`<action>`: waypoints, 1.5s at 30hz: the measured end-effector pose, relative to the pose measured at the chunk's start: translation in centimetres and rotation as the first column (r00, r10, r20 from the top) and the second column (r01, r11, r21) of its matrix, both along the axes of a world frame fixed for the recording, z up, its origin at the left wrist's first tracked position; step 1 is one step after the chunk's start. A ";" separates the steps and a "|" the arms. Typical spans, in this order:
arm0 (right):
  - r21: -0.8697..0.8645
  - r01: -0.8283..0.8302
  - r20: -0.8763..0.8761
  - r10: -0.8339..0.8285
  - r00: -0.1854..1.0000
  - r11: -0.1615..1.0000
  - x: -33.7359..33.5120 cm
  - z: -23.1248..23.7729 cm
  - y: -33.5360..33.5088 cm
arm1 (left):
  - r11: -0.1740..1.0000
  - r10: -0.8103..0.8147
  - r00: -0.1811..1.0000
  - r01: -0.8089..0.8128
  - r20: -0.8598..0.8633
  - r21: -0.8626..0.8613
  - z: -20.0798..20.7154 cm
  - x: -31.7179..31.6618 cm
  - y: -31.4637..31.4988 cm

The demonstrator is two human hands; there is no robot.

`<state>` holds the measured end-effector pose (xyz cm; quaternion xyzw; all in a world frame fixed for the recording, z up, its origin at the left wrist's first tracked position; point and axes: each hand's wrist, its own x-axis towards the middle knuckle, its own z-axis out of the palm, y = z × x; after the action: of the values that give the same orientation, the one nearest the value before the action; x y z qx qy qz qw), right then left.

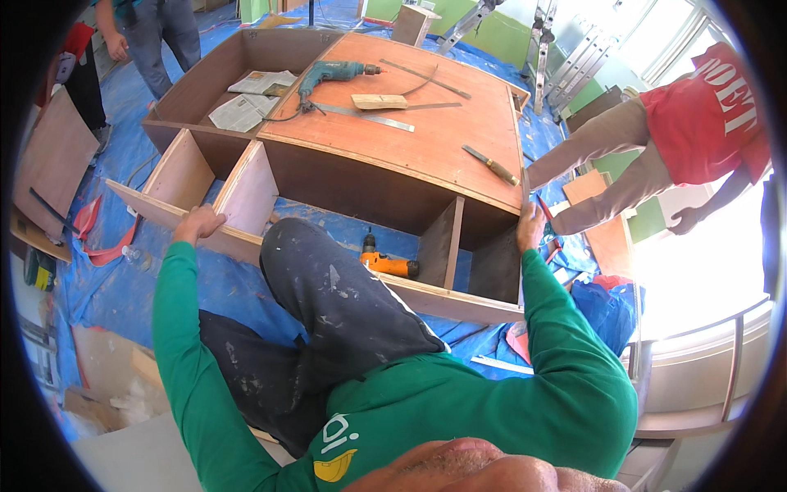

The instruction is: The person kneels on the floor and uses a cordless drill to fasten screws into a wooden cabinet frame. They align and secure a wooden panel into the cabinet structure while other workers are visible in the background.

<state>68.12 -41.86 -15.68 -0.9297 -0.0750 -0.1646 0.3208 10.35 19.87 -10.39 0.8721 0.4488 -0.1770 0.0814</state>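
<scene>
A large wooden cabinet frame [344,168] lies on its back before me, with open compartments along its near side. My left hand [197,223] grips the near board where a pale divider meets it, fingers curled over the edge. At the frame's right side, my right hand [531,228] is closed around the side panel's edge. Between my hands, an orange cordless drill [389,264] lies inside the frame, beside my raised knee. On the reddish-brown panel [426,131] lie a teal corded drill [338,74], a wood block [379,102], a metal ruler [373,119] and a wood-handled chisel [497,170].
Newspapers [246,113] lie in the far-left compartment. A person in a red shirt [697,111] stands close at the right; others stand at the far left. Blue sheeting [115,287] covers the floor. Ladders [574,70] stand at the back right. A metal railing [734,369] is at the right.
</scene>
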 end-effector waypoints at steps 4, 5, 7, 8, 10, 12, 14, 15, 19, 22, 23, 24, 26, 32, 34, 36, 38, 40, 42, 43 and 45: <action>-0.257 -0.346 0.213 0.402 0.891 0.903 -7.5 5.8 3.7 | 1.000 0.018 1.000 -0.018 -0.004 -0.013 -0.5 0.1 0.7; -0.369 -0.380 0.144 0.456 0.878 0.848 -10.3 7.5 4.4 | 0.999 0.015 1.000 -0.015 -0.012 -0.028 0.4 1.2 -0.6; -0.393 -0.513 0.028 0.568 0.823 0.763 -12.4 8.6 6.7 | 1.000 -0.001 1.000 0.001 0.001 -0.022 0.7 1.5 -1.1; -0.365 -0.549 0.011 0.594 0.805 0.752 -14.0 9.9 9.5 | 1.000 -0.002 1.000 0.002 0.016 0.002 -0.1 -0.4 0.5; -0.108 -0.659 0.008 0.663 0.748 0.745 -15.3 11.3 12.7 | 1.000 -0.022 0.999 0.023 0.042 -0.013 -0.7 0.2 0.6; 0.090 -0.700 0.089 0.695 0.714 0.708 -17.4 13.4 15.9 | 0.999 -0.031 0.999 0.032 0.037 -0.021 -0.5 0.0 0.4; 0.217 -0.722 0.181 0.700 0.691 0.657 -18.7 18.1 18.9 | 0.999 -0.034 0.998 0.034 0.059 -0.001 -0.9 -0.1 0.8; 0.264 -0.743 0.247 0.701 0.668 0.615 -18.0 20.8 19.5 | 0.999 -0.040 0.996 0.040 0.077 -0.006 -0.6 0.3 0.5; 0.388 -0.802 0.595 0.541 0.595 0.455 -19.4 39.9 22.3 | 0.998 -0.005 0.998 0.008 0.064 -0.055 -0.2 -1.0 1.1; 0.344 -0.921 0.741 0.550 0.386 0.182 -22.8 50.0 20.9 | 0.998 0.001 0.999 0.001 0.040 -0.064 1.3 0.0 -0.7; 0.330 -0.923 0.759 0.525 0.384 0.198 -25.2 51.4 21.2 | 0.998 -0.005 0.999 0.007 0.038 -0.059 1.0 -0.5 -0.4; 0.314 -0.924 0.776 0.501 0.383 0.220 -27.2 51.8 21.7 | 0.998 -0.016 0.999 0.018 0.039 -0.056 0.2 -0.9 0.3; 0.337 -0.930 0.703 0.618 0.352 0.146 -27.7 50.7 22.8 | 0.991 -0.109 0.993 0.112 0.047 -0.067 -1.5 -0.1 1.2; 0.459 -0.877 0.293 0.956 0.001 -0.140 -36.1 34.0 32.5 | 0.989 -0.128 0.991 0.130 0.025 -0.071 -7.1 -3.1 8.5; 0.617 -0.778 0.123 0.991 -0.052 -0.117 -38.2 27.7 33.6 | 0.984 -0.147 0.984 0.156 0.104 -0.090 -6.0 1.3 4.0; 0.812 -0.566 0.044 0.982 -0.181 -0.141 -40.9 23.2 35.8 | 0.974 -0.165 0.985 0.170 0.040 -0.149 -2.6 1.7 2.5; 0.872 -0.490 -0.111 0.962 -0.250 -0.027 -43.2 21.9 37.9 | 0.988 -0.139 0.989 0.142 0.058 -0.054 -2.3 -0.9 3.2; 0.896 -0.444 -0.135 0.969 -0.209 0.029 -42.0 19.2 39.3 | 0.994 -0.060 0.996 0.066 0.070 -0.082 -0.8 0.5 0.3; 0.914 -0.400 -0.176 0.959 -0.223 0.074 -42.2 19.1 39.4 | 0.997 -0.024 0.998 0.029 0.064 -0.077 0.6 -0.5 -0.3; 0.941 -0.334 -0.143 0.954 -0.264 0.048 -42.2 19.0 39.2 | 0.997 -0.034 0.998 0.038 0.053 -0.074 0.8 -0.9 -0.4; 0.980 -0.199 -0.076 0.943 -0.324 0.010 -42.0 19.1 38.2 | 0.997 -0.036 0.998 0.039 0.052 -0.071 1.1 -1.0 -0.6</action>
<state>26.14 -3.62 3.39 -0.3647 -0.3749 0.5922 0.6129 9.35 19.24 -9.32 0.8811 0.4235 -0.1724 0.1207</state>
